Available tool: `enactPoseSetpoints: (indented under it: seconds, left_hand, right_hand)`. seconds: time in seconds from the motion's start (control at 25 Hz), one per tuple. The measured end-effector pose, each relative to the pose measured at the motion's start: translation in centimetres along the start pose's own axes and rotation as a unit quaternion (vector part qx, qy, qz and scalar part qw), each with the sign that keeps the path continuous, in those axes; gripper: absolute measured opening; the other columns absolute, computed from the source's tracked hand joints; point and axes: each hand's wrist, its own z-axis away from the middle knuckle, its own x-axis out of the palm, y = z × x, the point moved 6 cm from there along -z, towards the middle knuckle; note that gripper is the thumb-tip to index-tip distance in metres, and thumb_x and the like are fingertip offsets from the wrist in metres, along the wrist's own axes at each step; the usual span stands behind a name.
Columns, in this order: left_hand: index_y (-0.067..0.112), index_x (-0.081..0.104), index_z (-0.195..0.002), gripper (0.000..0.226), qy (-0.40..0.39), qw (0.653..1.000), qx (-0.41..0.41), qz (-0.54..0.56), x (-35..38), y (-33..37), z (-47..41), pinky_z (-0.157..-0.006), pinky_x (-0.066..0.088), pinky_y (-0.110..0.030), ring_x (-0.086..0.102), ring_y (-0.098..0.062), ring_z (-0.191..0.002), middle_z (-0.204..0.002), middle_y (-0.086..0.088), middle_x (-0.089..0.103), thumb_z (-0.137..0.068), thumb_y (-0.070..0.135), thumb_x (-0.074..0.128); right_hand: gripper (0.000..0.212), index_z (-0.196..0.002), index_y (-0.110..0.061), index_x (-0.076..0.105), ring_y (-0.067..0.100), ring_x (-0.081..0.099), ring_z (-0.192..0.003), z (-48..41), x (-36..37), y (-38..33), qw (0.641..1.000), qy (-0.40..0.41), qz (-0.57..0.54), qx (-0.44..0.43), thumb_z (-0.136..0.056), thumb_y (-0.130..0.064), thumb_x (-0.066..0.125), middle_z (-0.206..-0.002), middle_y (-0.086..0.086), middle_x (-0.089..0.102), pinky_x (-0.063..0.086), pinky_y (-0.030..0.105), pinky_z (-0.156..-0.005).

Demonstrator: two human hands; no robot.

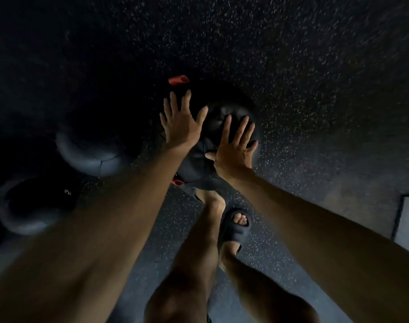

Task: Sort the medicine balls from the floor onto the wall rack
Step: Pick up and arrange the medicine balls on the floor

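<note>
Head view: black medicine ball [218,117] on speckled floor [315,89]. Left hand [181,125] spread flat at ball's left side, right hand [235,150] spread flat at its right; grip uncertain. Two more balls [91,157] left of it.

Three dark medicine balls on the floor, dimly lit.

One ball [222,127] is seen at centre frame; it is black and round, with a faint sheen on its top, and a red marking [178,79] is visible at its far edge, another at its near edge. Its outline is largely lost in shadow. A second ball [91,157] lies to its left, well apart, dark with a paler grey band along its lower curve and a visible panel seam. A third ball [33,210] rests nearer the left edge, close beside the second; small pale print is visible on it but cannot be read.
</note>
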Motion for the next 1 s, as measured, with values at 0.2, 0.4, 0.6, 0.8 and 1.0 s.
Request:
enactPoseSetpoints:
  seconds: [0.2,0.4,0.6,0.8,1.0]
  left_hand:
    - [0.027,0.010,-0.160,0.085,0.006,0.991,0.133,-0.016,-0.1,-1.5,1.8,-0.121,0.012,-0.062,-0.002,-0.033,-0.155,-0.168,-0.014,-0.003,-0.094,0.068,0.042]
    - [0.047,-0.012,-0.155,0.107,-0.078,0.996,0.034,-0.005,1.3,-0.1,1.8,-0.111,0.011,-0.076,-0.015,-0.048,-0.149,-0.165,-0.013,-0.023,-0.077,0.085,0.049]
    - [0.048,-0.013,-0.154,0.103,-0.125,0.992,-0.019,-0.018,-1.0,4.5,-5.6,-0.106,0.016,-0.082,-0.015,-0.053,-0.147,-0.164,-0.015,-0.023,-0.080,0.079,0.051]
    - [0.053,-0.005,-0.154,0.099,-0.163,0.982,-0.095,0.011,-5.0,6.8,-13.9,-0.107,0.012,-0.082,-0.010,-0.050,-0.149,-0.167,-0.010,-0.014,-0.080,0.074,0.057]
    - [0.038,0.026,-0.152,0.084,-0.065,0.989,-0.130,0.008,-8.0,9.9,-20.6,-0.108,0.022,-0.076,0.024,-0.041,-0.145,-0.158,-0.012,0.030,-0.082,0.070,0.060]
  right_hand:
    - [0.114,-0.154,-0.023,-0.027,0.043,-0.019,-0.150,-5.7,-4.2,1.2,0.991,-0.115,0.012,0.062,-0.090,-0.059,0.060,-0.160,0.021,-0.031,0.019,0.065,-0.118]
    - [0.113,-0.156,-0.030,-0.021,0.043,-0.007,-0.152,-12.5,-9.0,3.8,0.977,-0.198,-0.011,0.078,-0.089,-0.051,0.067,-0.165,0.013,-0.021,0.015,0.056,-0.122]
    - [0.096,-0.160,-0.031,0.002,0.038,0.018,-0.151,-17.9,-12.9,4.8,0.987,-0.102,-0.090,0.083,-0.090,-0.060,0.060,-0.167,0.010,0.015,0.022,0.054,-0.121]
    - [0.065,-0.156,-0.024,0.027,0.039,0.029,-0.145,-18.4,-16.9,0.4,0.978,0.095,-0.165,0.083,-0.102,-0.058,0.024,-0.157,0.019,0.031,0.025,0.059,-0.116]
    - [0.076,-0.160,-0.023,0.014,0.032,0.006,-0.155,-15.2,-18.7,-1.1,0.984,0.129,-0.021,-0.117,-0.099,-0.066,0.029,-0.166,0.017,0.011,0.007,0.054,-0.124]
